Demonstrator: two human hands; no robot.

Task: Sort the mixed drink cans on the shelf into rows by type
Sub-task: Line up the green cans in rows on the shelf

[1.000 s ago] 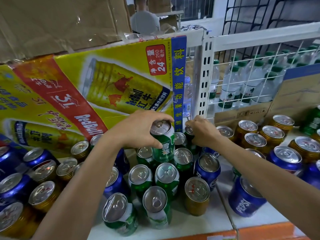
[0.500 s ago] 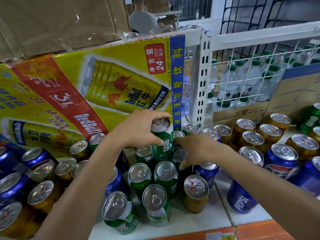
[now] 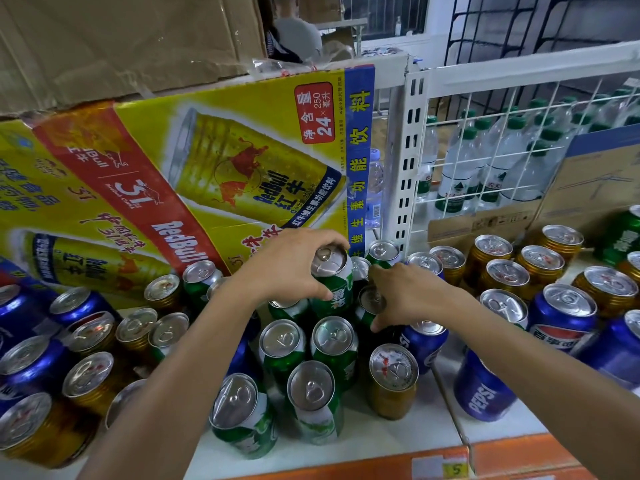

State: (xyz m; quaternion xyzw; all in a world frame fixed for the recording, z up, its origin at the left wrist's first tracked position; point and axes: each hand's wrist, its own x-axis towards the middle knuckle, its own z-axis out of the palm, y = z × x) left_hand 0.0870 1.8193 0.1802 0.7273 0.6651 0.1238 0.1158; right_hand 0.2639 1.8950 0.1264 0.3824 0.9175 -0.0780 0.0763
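Green can (image 3: 335, 293) just in front of RedBull box (image 3: 207, 161): axis approx upright, lid up, my L hand (image 3: 287, 268) gripping it. R hand (image 3: 408, 296) pinches 2nd green can (image 3: 367, 304), mostly hidden.

Left grip (image 3: 287, 268) curled, right grip (image 3: 405, 296) curled, forearms converging

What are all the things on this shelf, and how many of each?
Green cans: about a dozen, green, mostly in the middle of the shelf.
Gold cans: about a dozen, gold, left and right groups, one in front.
Pepsi cans: about nine, blue, far left and right.
Red Bull carton: one, yellow and red, back left.
Cardboard box: one, brown, above the carton.
Water bottles: many, clear with green caps, behind the wire mesh.
Left hand: one, grips a raised green can by its top.
Right hand: one, holds the next green can beside it.
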